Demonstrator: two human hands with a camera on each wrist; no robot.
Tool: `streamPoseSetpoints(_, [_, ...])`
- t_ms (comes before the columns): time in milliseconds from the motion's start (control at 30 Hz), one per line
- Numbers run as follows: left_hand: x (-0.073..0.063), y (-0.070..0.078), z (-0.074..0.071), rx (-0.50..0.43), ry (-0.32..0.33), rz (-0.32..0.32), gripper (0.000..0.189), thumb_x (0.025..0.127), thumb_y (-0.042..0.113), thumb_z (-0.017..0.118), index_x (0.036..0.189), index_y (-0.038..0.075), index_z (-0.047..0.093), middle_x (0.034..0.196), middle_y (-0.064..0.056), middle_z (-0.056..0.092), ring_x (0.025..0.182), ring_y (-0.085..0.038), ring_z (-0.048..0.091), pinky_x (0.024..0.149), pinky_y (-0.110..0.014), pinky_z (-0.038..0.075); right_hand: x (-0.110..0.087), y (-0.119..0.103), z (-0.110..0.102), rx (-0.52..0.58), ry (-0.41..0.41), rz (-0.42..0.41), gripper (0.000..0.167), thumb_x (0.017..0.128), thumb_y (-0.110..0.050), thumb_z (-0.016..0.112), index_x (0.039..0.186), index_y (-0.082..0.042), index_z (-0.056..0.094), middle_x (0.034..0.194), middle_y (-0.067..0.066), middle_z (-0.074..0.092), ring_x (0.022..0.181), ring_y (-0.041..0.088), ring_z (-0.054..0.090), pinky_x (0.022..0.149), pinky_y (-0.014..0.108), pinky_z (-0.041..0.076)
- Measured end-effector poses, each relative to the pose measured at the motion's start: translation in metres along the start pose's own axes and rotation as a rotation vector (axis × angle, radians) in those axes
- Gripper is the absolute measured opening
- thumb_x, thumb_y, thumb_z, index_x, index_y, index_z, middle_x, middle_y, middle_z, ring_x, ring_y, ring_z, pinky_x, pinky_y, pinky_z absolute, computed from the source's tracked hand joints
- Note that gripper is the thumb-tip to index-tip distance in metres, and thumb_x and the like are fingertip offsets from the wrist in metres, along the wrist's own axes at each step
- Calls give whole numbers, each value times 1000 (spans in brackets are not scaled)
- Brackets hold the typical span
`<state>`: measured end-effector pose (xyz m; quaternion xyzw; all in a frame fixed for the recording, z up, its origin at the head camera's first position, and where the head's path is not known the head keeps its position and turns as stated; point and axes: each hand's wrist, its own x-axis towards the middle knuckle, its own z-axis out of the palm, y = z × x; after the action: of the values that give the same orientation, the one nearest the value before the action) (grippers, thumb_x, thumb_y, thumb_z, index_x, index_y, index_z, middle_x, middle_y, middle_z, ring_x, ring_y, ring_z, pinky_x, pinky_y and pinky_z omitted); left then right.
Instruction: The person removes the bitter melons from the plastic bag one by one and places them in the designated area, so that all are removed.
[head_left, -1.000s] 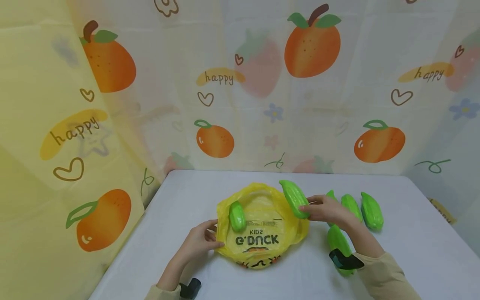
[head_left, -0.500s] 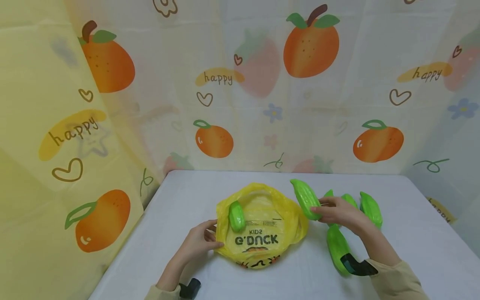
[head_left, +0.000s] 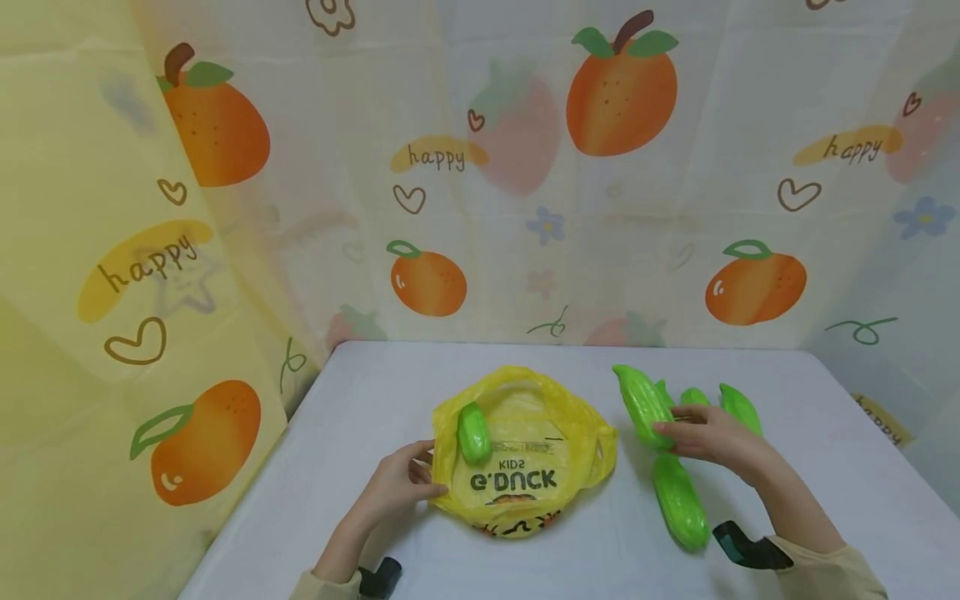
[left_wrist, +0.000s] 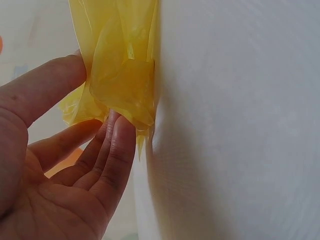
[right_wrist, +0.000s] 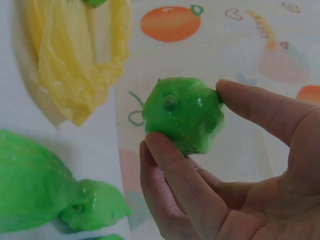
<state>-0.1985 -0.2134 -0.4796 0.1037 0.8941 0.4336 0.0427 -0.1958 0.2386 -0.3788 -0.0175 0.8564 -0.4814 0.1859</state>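
Note:
My right hand [head_left: 708, 435] holds a bright green, ribbed toy bitter melon [head_left: 639, 400] by its lower end, pointed tip up and leaning left. In the right wrist view the thumb and fingers pinch the blunt stem end of the melon [right_wrist: 177, 117]. My left hand [head_left: 401, 479] grips the left edge of a yellow plastic bag [head_left: 517, 454]. In the left wrist view, its thumb and fingers lie about the gathered bag film [left_wrist: 122, 85]. The bag lies mouth open, with dark lettering upside down. Inside, at its left, rests another green melon [head_left: 474, 433].
Right of the bag, a green melon [head_left: 679, 504] lies on the white table [head_left: 585, 550]. Several more melons, including one at the far right [head_left: 741, 408], sit behind my right hand, partly hidden. A fruit-printed cloth [head_left: 547, 275] hangs behind the table.
My right hand has moved right with the toy bitter melon, away from the bag to over the other melons. The left hand and the bag have stayed put.

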Motion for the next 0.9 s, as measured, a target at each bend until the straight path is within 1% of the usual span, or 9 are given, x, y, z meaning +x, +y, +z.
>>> streamPoseSetpoints(167, [-1, 0, 0, 5, 6, 5, 72, 68, 25, 85, 131, 8, 54, 105, -6, 63, 77, -11, 59, 64, -23, 50, -5, 7, -12, -16, -14, 9, 86, 93, -40, 57, 140, 20, 18, 141, 40, 29, 114, 32, 59, 95, 41, 49])
streamPoseSetpoints(433, [1, -1, 1, -9, -12, 8, 72, 68, 24, 85, 131, 7, 54, 105, -8, 63, 78, -13, 58, 63, -23, 49, -15, 20, -29, -12, -5, 19, 85, 95, -41, 54, 141, 19, 16, 141, 38, 33, 114, 31, 60, 96, 42, 48])
streamPoseSetpoints(633, [2, -2, 2, 0, -2, -1, 72, 68, 24, 85, 131, 8, 54, 106, -7, 63, 78, -13, 59, 64, -22, 50, -18, 27, -37, 3, 2, 65, 86, 96, -42, 52, 140, 21, 14, 142, 39, 28, 113, 28, 61, 96, 41, 48])
streamPoseSetpoints(800, [3, -3, 2, 8, -1, -1, 73, 68, 24, 85, 131, 8, 54, 105, -6, 63, 78, -12, 59, 65, -22, 50, -23, 32, -41, -12, -3, 91, 85, 96, -42, 50, 139, 23, 15, 139, 38, 34, 112, 29, 61, 98, 47, 46])
streamPoseSetpoints(900, [3, -4, 2, 7, -3, -2, 73, 67, 25, 86, 131, 9, 54, 105, -5, 63, 79, -12, 59, 64, -23, 50, -25, 37, -42, -5, -3, 103, 85, 96, -41, 52, 138, 23, 15, 138, 38, 36, 109, 26, 63, 97, 46, 46])
